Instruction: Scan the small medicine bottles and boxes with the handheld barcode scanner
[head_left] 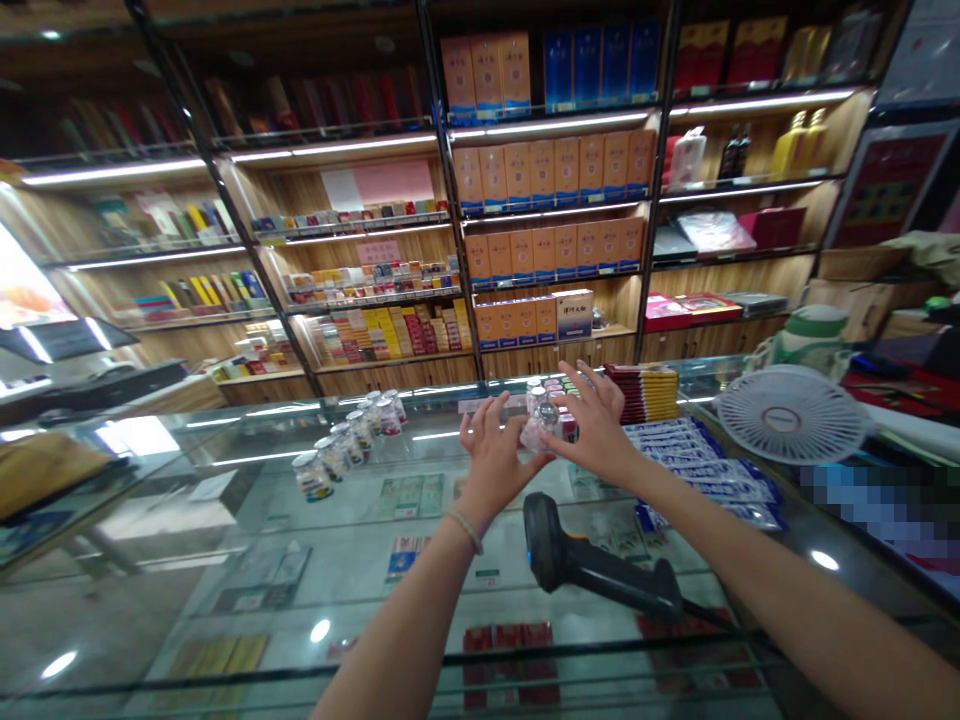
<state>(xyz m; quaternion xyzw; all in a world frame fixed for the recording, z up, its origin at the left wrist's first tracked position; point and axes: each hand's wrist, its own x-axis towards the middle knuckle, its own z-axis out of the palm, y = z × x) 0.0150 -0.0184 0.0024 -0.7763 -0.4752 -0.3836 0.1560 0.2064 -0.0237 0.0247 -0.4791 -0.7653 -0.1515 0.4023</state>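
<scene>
Between my two hands is a small jar (541, 428) with a shiny round top and a pale body, held above the glass counter. My left hand (493, 452) has its thumb and index finger at the jar's left side, its other fingers raised. From the other side, my right hand (596, 418) pinches the jar with thumb and fingers. Right behind it, partly hidden by my fingers, stand several similar small jars (536, 395). A row of small white-topped jars (346, 443) runs along the counter to the left. Below my hands lies a black barcode scanner (592, 565).
Blue-and-white packets (701, 470) and stacked red and yellow packs (645, 390) lie to the right, beside a white fan (791, 415) and a green-lidded jug (814, 335). The glass counter (300, 560) shows goods beneath. Shelves with boxes (551, 250) stand behind.
</scene>
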